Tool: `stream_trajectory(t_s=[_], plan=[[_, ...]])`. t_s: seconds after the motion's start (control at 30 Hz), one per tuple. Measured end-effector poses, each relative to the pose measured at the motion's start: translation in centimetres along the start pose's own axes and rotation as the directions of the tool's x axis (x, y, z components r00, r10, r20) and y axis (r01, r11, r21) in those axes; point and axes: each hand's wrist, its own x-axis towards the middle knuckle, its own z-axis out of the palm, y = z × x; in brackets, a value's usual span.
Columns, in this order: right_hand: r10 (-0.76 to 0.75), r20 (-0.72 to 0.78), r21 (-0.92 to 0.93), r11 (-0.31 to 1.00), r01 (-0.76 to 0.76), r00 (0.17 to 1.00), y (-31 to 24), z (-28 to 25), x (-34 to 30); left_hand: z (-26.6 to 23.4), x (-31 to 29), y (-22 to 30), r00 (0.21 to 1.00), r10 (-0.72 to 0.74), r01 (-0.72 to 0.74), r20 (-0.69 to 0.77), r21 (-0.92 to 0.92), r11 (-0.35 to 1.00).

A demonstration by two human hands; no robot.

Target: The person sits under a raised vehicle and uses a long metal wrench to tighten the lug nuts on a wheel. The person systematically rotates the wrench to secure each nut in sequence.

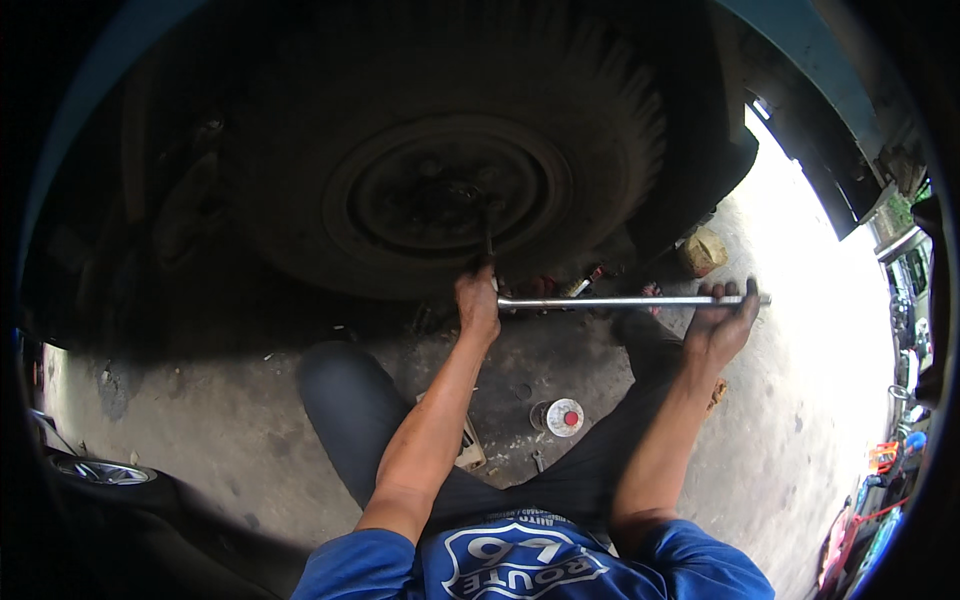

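A large truck wheel (345,205) with a thick-treaded tyre (630,130) stands in shadow in front of me. From its dark hub, a socket extension (489,236) runs down to my left hand (478,303), which is closed around the joint of extension and bar. A long chrome breaker bar (600,302) reaches level from there to the right. Near its far right end, my right hand (722,325) holds it from below, fingers curled up round it. Shadow hides exactly where the extension meets the wheel.
Between my legs stand a can with a red cap (565,418), a small spanner (538,460) and a box (470,452). A yellowish block (703,252) sits right of the tyre. The blue vehicle body (810,60) arches overhead. Another wheel (105,472) lies lower left.
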Motion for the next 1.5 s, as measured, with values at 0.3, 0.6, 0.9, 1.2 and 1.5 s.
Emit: stream_trajectory(t_s=[0.3, 0.6, 0.9, 1.2, 1.5], plan=[[0.273, -0.192, 0.108, 0.961, -0.256, 0.943, 5.7, -8.4, 4.9, 1.2, -0.8, 0.1, 0.986, 0.074, -0.055, -0.146, 0.132, 0.99], [0.541, -0.267, 0.291, 0.834, -0.468, 0.798, 12.8, -14.9, 8.7, 1.9, -0.3, 0.3, 0.973, 0.16, -0.14, -0.165, 0.124, 0.982], [0.706, -0.286, -0.181, 0.624, -0.76, 0.648, 21.2, -18.2, 8.4, 2.5, -0.4, -0.1, 0.965, 0.218, -0.144, -0.146, 0.4, 0.905], [0.151, 0.02, -0.124, 0.981, -0.147, 0.988, 6.6, -3.9, 4.6, 1.2, 0.7, -0.2, 0.997, -0.025, 0.025, -0.068, -0.004, 1.0], [-0.241, 0.909, -0.1, 0.665, 0.74, 0.34, 5.2, 19.5, -19.2, -0.2, 2.4, -0.1, 0.928, -0.196, 0.323, 0.316, -0.425, 0.845]])
